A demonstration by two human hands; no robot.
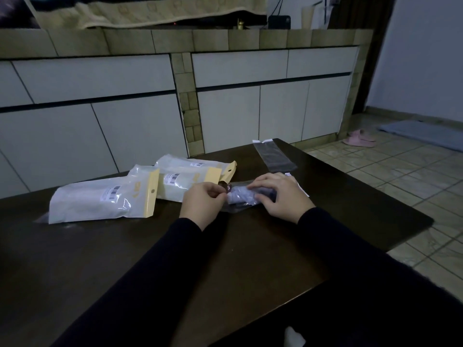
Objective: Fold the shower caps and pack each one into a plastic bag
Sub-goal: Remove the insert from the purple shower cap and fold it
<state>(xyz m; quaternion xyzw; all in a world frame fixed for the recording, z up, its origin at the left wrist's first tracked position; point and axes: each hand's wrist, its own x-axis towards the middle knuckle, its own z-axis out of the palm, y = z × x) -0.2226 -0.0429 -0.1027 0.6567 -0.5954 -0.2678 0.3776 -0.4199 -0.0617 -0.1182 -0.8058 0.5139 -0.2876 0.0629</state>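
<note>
A folded pale lilac shower cap point(241, 195) lies on the dark table point(125, 246) inside a clear plastic bag point(233, 207). My right hand point(278, 196) lies over the cap's right part, fingers curled down on it. My left hand point(203, 201) pinches the bag's left end, beside a small dark red piece point(227, 188). An empty clear bag point(274, 155) with a white strip lies flat at the table's far right corner.
Three white retail packs with yellow header cards point(102, 196) point(186, 185) point(198, 164) lie to the left of my hands. White cabinets stand behind the table. Right of the table is tiled floor with pink slippers point(359, 137) and a grey mat point(426, 134).
</note>
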